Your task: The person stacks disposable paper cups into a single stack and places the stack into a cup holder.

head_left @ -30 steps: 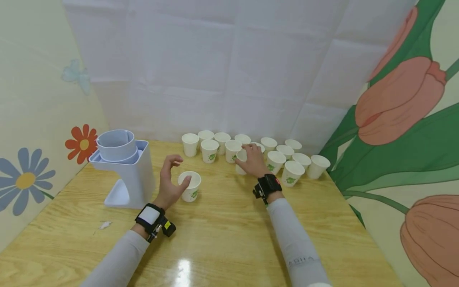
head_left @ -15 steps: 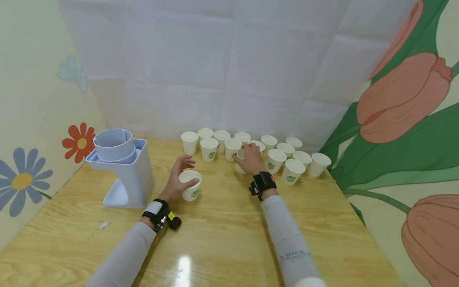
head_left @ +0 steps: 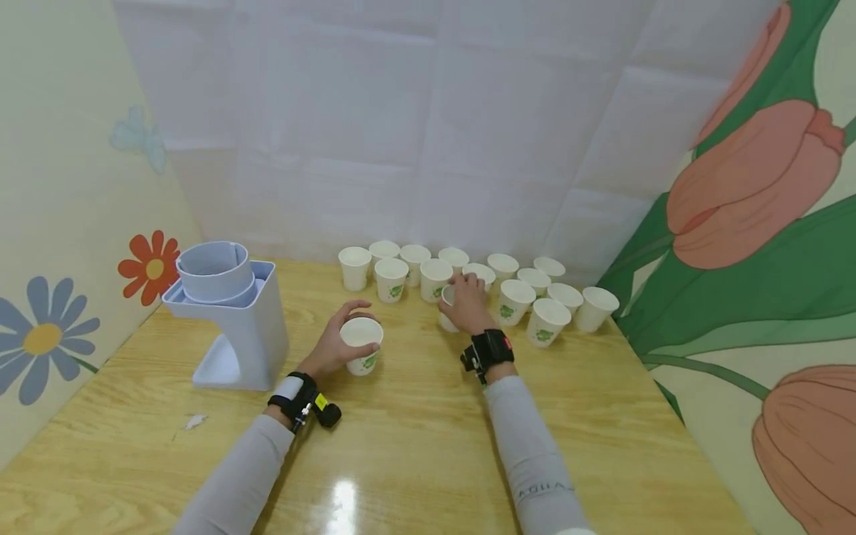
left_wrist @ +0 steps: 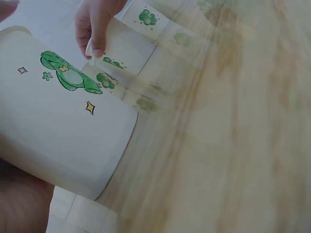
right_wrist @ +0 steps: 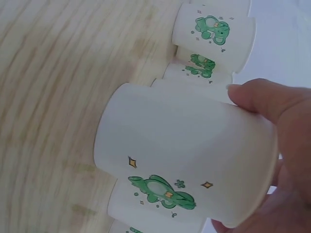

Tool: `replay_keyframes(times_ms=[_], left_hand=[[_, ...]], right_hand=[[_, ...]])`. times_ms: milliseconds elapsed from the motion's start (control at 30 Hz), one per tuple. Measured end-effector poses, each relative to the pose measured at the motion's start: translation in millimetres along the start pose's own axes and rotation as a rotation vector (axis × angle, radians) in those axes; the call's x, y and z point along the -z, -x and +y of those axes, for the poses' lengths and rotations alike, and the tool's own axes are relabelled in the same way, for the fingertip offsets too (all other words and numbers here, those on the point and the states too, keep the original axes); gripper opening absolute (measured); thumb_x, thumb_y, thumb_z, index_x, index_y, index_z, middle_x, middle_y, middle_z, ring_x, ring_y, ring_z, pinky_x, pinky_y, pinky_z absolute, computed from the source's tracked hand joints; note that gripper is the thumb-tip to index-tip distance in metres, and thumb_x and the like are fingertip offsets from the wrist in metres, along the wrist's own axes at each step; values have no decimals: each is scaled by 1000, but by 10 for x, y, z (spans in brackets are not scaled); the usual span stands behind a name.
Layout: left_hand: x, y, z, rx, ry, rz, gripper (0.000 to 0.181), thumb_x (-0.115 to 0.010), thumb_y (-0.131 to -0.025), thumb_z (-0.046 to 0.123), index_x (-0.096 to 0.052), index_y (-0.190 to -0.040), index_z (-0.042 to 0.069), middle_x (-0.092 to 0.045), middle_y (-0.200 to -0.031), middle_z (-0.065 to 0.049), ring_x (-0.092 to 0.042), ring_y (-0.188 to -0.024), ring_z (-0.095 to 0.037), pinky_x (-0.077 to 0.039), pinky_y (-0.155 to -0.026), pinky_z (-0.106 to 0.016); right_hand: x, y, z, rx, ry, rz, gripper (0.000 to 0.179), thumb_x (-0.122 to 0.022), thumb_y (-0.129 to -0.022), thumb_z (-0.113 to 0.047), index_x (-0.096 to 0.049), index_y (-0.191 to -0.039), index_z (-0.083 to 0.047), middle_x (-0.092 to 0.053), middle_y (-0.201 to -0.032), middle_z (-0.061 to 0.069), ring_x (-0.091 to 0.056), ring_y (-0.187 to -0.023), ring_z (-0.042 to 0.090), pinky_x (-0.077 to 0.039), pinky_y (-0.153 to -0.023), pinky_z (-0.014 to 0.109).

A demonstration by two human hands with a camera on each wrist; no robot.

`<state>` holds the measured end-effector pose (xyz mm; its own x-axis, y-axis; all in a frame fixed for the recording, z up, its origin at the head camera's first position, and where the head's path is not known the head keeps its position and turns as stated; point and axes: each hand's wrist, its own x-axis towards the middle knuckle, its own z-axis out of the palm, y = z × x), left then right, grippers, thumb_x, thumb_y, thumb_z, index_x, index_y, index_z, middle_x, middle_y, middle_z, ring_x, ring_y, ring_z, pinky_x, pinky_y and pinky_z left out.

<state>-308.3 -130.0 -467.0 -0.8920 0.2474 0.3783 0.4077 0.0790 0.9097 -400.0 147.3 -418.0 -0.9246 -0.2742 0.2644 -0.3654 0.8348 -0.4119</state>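
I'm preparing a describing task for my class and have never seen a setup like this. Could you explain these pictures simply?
These are a person's own bare hands, with a black camera strapped at each wrist. The widest picture comes from a camera worn on the head, looking forward and down; the two closer ones come from the wrists.

On the wooden table stand a group of white paper cups, some showing green cartoon prints, and, at the left, a pale blue stand with a round container on top.

The left hand holds a separate cup, thumb in front, fingers behind. The right hand grips another cup near its rim.
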Motion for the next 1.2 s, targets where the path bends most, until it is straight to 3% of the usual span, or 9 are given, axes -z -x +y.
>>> replay_keyframes(times_ms=[233, 367, 500, 667, 867, 1000, 1200], left_hand=[[18, 14, -6, 33, -40, -1, 58, -76, -84, 0, -50, -135, -9, -59, -129, -27, -58, -110, -22, -48, -97, -36], [22, 12, 21, 58, -50, 4, 56, -77, -84, 1, -53, -133, -9, -60, -129, -25, -57, -109, -23, -47, -96, -37], [28, 16, 29, 76, -64, 1, 56, -78, -84, 3, -54, -133, -8, -61, -129, -24, -57, -110, -24, -46, -97, -37], [26, 24, 22, 103, -69, -9, 59, -80, -83, 4, -54, -135, -8, -62, -129, -23, -58, -111, -23, -46, -99, -37], [17, 28, -16, 132, -73, -9, 58, -79, -82, 5, -55, -134, -8, -63, -126, -23, -59, -109, -20, -46, -100, -35], [10, 39, -32, 147, -79, -13, 59, -79, -82, 6, -55, -134, -8, -66, -121, -23, -61, -104, -15, -47, -98, -31], [-5, 56, -25, 129, -41, -24, 54, -78, -82, 2, -56, -130, -9, -68, -113, -16, -62, -98, -9, -48, -95, -26]], right_hand=[[41, 53, 1, -15, -22, -121, 61, -74, -88, -12, -42, -138, 1, -33, -141, 32, -28, -130, 48, -32, -107, 58], [123, 82, -17, -1, -23, -194, 65, -76, -90, -10, -38, -142, -1, -31, -144, 30, -29, -132, 47, -37, -106, 57], [188, 101, -66, 7, -19, -244, 66, -78, -89, -13, -41, -143, 0, -34, -144, 29, -33, -136, 46, -42, -105, 56], [286, 127, -197, 26, -19, -314, 67, -79, -89, -21, -45, -143, -1, -36, -148, 28, -33, -140, 43, -40, -109, 56], [356, 137, -343, 134, -36, -308, 70, -79, -89, -28, -46, -144, 0, -44, -144, 24, -39, -136, 39, -39, -112, 53], [402, 167, -468, 160, -74, -300, 73, -77, -90, -29, -42, -146, 1, -42, -145, 23, -41, -135, 37, -39, -112, 51], [453, 212, -584, 207, -121, -225, 74, -76, -92, -30, -37, -147, 1, -39, -147, 23, -38, -138, 36, -37, -113, 50]])
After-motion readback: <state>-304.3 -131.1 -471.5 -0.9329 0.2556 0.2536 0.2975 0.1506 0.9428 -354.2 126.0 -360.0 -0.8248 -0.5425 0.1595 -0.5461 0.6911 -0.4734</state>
